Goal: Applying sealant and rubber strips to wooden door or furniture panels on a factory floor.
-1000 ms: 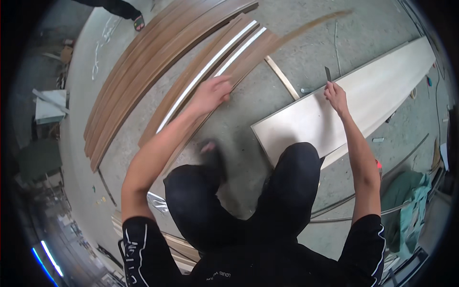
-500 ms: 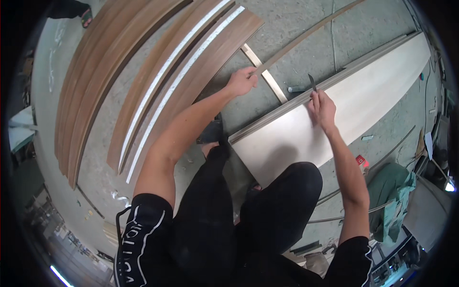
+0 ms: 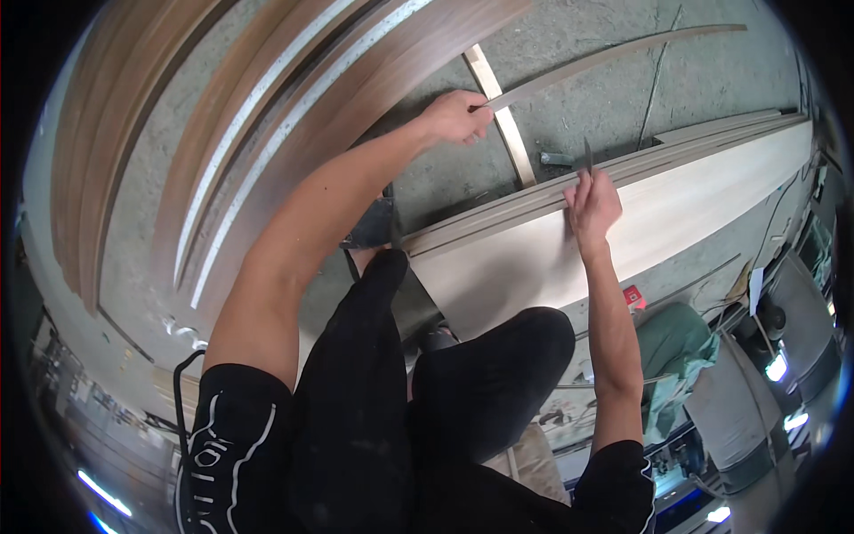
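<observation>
My left hand (image 3: 458, 117) is closed round the near end of a long, thin brown strip (image 3: 614, 54), which arcs away to the far right above the floor. In my right hand (image 3: 594, 207) is a knife (image 3: 588, 155), its dark blade pointing up and away from me. That hand is over the upper edge of a stack of long boards; the top board (image 3: 507, 280) has a pale face, and layered edges (image 3: 498, 214) show along its far side. Whether the right hand touches the stack, I cannot tell.
Several curved brown wood panels (image 3: 133, 133) lie at the left, two with white strips. A light wooden batten (image 3: 507, 133) runs on the floor beyond the stack, near a small grey object (image 3: 558, 159). Green cloth (image 3: 680, 356) and a red box (image 3: 633, 298) are at the right.
The brown strip has swung, its far end now lower and farther right. My view has shifted and turned a little. Both hands keep their hold.
</observation>
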A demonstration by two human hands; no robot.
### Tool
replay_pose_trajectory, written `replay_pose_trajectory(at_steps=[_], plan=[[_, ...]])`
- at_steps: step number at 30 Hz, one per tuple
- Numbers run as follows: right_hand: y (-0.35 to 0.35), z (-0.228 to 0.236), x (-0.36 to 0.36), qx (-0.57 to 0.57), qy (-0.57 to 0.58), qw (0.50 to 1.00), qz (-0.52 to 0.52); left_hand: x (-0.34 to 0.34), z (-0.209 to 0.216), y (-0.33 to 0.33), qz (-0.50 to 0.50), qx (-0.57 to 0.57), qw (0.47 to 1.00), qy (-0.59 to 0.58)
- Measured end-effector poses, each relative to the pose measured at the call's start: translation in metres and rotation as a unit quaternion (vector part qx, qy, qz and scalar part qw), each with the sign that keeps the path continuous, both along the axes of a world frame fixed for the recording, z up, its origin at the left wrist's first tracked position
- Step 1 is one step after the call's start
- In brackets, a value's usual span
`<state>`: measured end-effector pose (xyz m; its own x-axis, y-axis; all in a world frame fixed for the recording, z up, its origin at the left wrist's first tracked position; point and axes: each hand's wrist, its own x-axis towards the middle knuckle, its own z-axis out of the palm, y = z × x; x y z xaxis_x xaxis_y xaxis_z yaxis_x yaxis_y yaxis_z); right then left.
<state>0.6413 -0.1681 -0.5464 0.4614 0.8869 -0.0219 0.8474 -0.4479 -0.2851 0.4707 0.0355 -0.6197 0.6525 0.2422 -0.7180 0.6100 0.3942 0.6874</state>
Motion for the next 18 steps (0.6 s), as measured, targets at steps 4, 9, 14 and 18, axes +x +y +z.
replay_pose_trajectory(at_steps=[4,9,14,18], plan=[[0.067,-0.005,-0.015,-0.133,0.147,0.980,0.026,0.002,-0.008,-0.002,-0.003,0.010,1.000,-0.014],[0.086,-0.036,-0.023,-0.167,0.094,0.976,0.100,0.002,-0.012,-0.006,0.032,0.007,0.999,-0.014],[0.080,-0.049,-0.026,-0.205,0.106,0.970,0.076,0.002,-0.014,-0.006,0.021,0.057,0.998,0.013],[0.076,-0.056,-0.025,-0.166,0.124,0.975,0.081,0.001,-0.010,-0.012,0.035,0.067,0.997,0.016]])
